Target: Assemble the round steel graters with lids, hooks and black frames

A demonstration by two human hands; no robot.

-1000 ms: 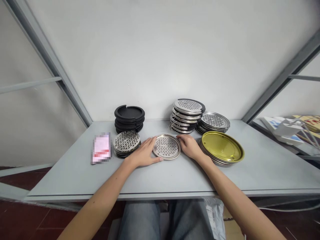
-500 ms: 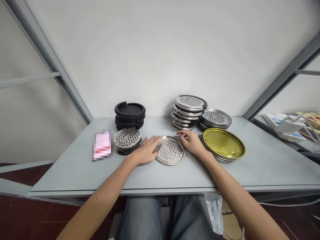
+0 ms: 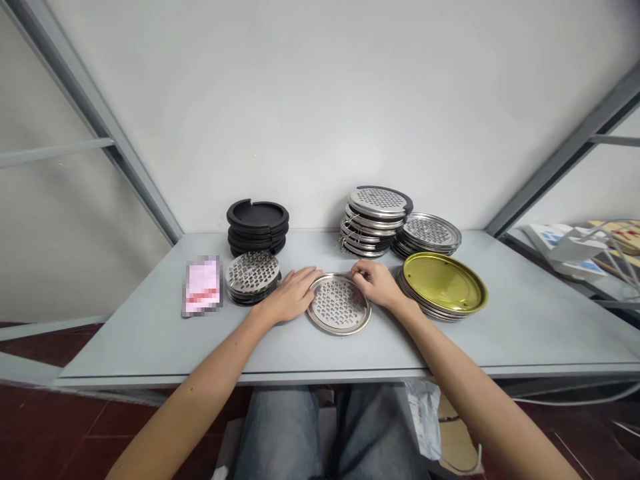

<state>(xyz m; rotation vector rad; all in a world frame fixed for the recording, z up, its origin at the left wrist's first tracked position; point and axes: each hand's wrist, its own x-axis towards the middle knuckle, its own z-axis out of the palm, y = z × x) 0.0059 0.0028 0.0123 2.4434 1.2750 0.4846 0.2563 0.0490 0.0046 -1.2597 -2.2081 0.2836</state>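
A round perforated steel plate (image 3: 339,305) lies flat on the grey table (image 3: 150,340) in front of me. My left hand (image 3: 291,294) rests flat against its left rim with the fingers stretched out. My right hand (image 3: 376,282) touches its far right rim, the fingers curled over the edge. A low pile of perforated discs on black rings (image 3: 253,276) sits just left of my left hand. A stack of yellow-topped metal plates (image 3: 443,291) sits just right of my right hand.
At the back stand a stack of black rings (image 3: 257,227), a tall stack of perforated plates (image 3: 375,221) and a lower one (image 3: 430,233). A pink packet (image 3: 203,287) lies at the left. Slanted metal frame bars flank the table. A cluttered shelf (image 3: 590,250) is at the right.
The perforated plate has slid a little toward me and to the right with both hands on it. My right fingers have curled onto its far rim.
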